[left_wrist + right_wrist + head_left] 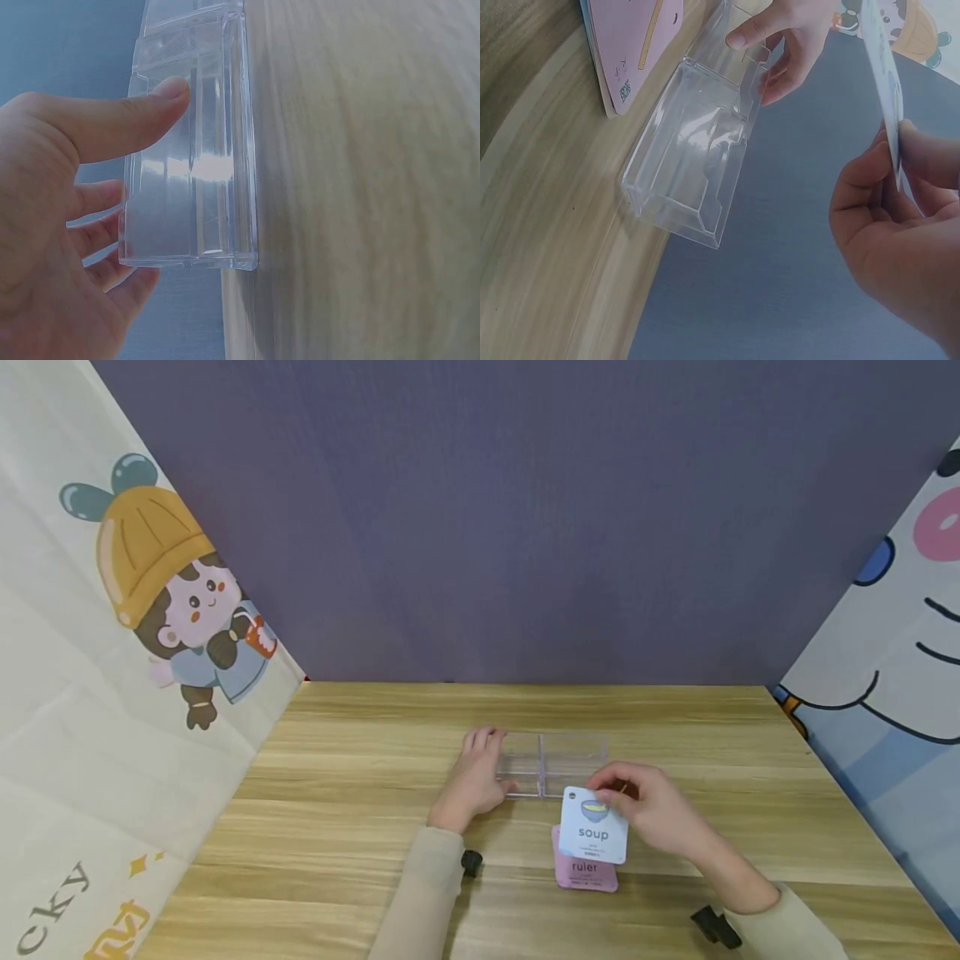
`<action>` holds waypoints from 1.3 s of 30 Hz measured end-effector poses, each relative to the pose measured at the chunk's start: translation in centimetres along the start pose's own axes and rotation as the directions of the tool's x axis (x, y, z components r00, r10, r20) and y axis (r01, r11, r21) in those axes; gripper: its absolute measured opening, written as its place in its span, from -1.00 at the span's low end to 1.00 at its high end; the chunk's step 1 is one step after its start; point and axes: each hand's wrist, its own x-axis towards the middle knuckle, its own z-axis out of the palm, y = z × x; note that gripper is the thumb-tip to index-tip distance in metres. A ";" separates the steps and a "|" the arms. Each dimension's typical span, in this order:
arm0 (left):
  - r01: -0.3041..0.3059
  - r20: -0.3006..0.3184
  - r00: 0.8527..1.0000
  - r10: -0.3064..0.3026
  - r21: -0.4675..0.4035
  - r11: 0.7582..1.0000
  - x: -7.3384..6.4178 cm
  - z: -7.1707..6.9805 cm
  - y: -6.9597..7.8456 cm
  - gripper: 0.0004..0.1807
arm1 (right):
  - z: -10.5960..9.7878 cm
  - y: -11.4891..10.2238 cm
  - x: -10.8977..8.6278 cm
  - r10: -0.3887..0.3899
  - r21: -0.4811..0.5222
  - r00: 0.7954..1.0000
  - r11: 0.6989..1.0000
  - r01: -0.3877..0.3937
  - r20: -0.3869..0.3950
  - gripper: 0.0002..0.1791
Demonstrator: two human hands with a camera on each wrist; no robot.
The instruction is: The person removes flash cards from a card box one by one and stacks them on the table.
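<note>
A clear plastic card holder (573,756) with two side-by-side compartments stands on the table. My left hand (476,777) holds its left end, with the thumb on the near wall and the fingers round the far side, as the left wrist view shows. Between thumb and fingers, my right hand (652,806) pinches a white flash card (592,843) printed "soup" with a bowl picture. The card is raised in front of the holder's right compartment. Below it lies a pink "ruler" card (587,875) on a small stack, partly hidden by the soup card in the head view.
The wood-grain table (360,760) ends at a dark blue-grey panel (480,527) behind. Printed cloths hang on both sides, the left one with a cartoon child (195,602). Black straps show at both sleeves.
</note>
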 end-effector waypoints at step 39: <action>0.015 0.018 1.000 -0.015 -0.003 1.000 -0.1 0.0 0.0 -0.04 | 1.4 2.4 0.4 0.029 -0.070 0.997 0.997 -0.024 0.071 -0.86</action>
